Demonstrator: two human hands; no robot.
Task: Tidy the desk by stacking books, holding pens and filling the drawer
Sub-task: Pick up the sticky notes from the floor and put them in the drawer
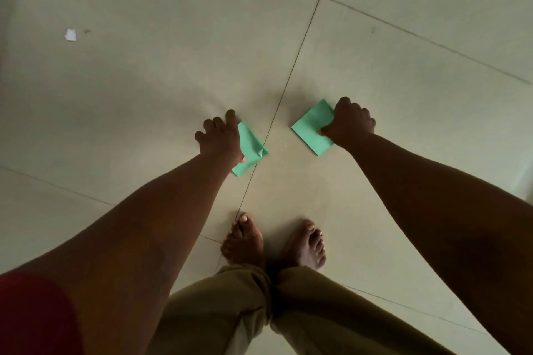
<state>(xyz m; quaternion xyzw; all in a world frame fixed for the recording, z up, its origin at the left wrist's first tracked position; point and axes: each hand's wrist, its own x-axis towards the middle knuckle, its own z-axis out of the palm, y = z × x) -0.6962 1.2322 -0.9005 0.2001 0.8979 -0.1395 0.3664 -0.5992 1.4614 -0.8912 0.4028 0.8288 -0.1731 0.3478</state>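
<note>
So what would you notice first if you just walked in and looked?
Two bright green folded papers, one gripped in the left hand and one in the right hand, held out over the grey tiled floor. Below them are two bare feet, and a white paper scrap lies far left.

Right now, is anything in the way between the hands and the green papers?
No. Each hand already holds one. The left hand grips a folded green paper, and the right hand pinches the other green paper. Nothing lies between fingers and paper. The desk and drawer are out of view, so the way there cannot be judged.
</note>
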